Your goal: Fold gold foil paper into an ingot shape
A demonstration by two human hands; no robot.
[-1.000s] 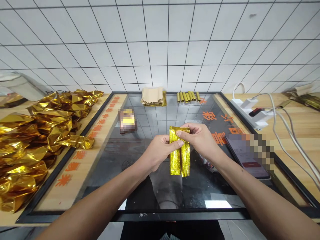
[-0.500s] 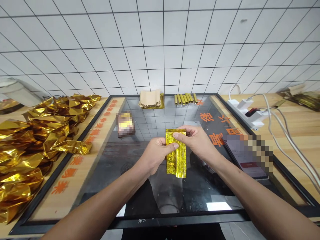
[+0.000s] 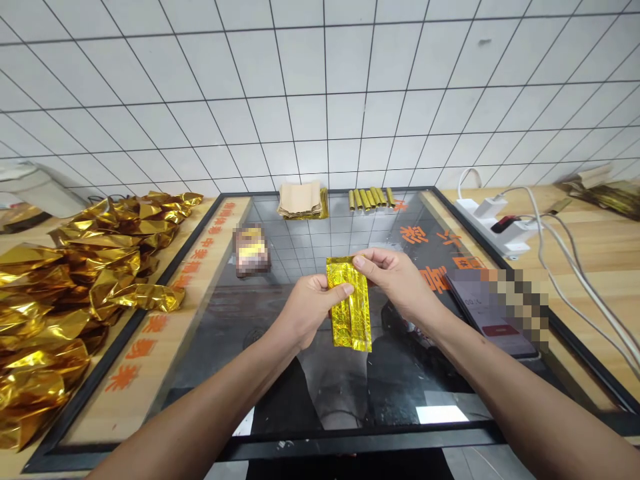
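Note:
A flat, embossed gold foil piece with lengthwise folds is held up over the glass tabletop. My left hand pinches it at the left edge, its thumb pressed across the front. At the upper right corner my right hand grips the same piece between thumb and fingers. The fingertips behind the foil are hidden. Beyond the hands, several rolled gold foil tubes lie in a row. Left of them sits a stack of brown paper sheets with gold foil at its side.
Crumpled gold foil pieces heap up along the left side. A phone lies on the right of the glass, with a white power strip and cables beyond. More folded foil rests far right. A tiled wall closes the back.
The foil piece has shifted slightly left and its loose lower strip now lies more even with the rest. My right thumb has moved toward the top right corner.

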